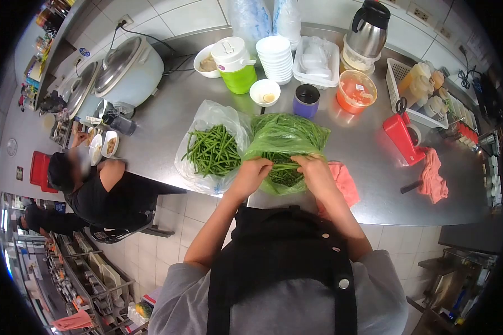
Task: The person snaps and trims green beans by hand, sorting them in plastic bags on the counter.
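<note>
A green plastic bag (pixel 290 146) of long green beans (pixel 285 177) lies on the steel counter in front of me. Over its mouth, my left hand (pixel 254 175) pinches one end of some green beans (pixel 285 166). The fingers of my right hand (pixel 312 170) are closed on the other end, so the beans stretch between both hands. Left of it sits a clear plastic bag (pixel 187 162), spread wide, with a heap of short cut green beans (pixel 213 151). My fingertips partly hide the beans they hold.
Behind the bags stand a white bowl (pixel 265 93), a purple cup (pixel 306 101), a green-and-white jug (pixel 236 70) and an orange tub (pixel 356 92). A red tape dispenser (pixel 402 139) and a pink cloth (pixel 432 177) lie right. A person in black (pixel 109 192) sits at the left.
</note>
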Tool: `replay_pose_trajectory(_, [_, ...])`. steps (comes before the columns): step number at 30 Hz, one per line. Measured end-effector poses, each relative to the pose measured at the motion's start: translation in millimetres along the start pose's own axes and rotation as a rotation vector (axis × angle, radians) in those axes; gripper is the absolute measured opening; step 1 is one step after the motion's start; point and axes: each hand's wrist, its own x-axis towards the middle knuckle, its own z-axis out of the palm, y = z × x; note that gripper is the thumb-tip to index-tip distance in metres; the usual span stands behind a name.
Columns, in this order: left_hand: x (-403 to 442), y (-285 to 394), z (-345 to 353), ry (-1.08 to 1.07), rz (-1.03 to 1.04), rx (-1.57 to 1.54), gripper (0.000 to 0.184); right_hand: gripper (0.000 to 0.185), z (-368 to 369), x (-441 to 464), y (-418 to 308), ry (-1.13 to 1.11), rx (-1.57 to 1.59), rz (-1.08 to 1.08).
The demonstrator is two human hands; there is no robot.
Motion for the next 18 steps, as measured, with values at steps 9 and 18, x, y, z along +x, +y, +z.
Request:
replay_pose_trajectory(9, [-0.6, 17.5, -6.1, 0.061, -0.191, -0.257, 0.014, 0.029, 4.3, 1.9, -2.0, -0.004, -0.003, 0.017])
replay_pose_trajectory(18, [-1.7, -4.5, 1.9, 0.113, -0.320, -0.708, 0.027, 0.028, 5.2, 1.4, 13.0, 0.080, 0.052, 0.040])
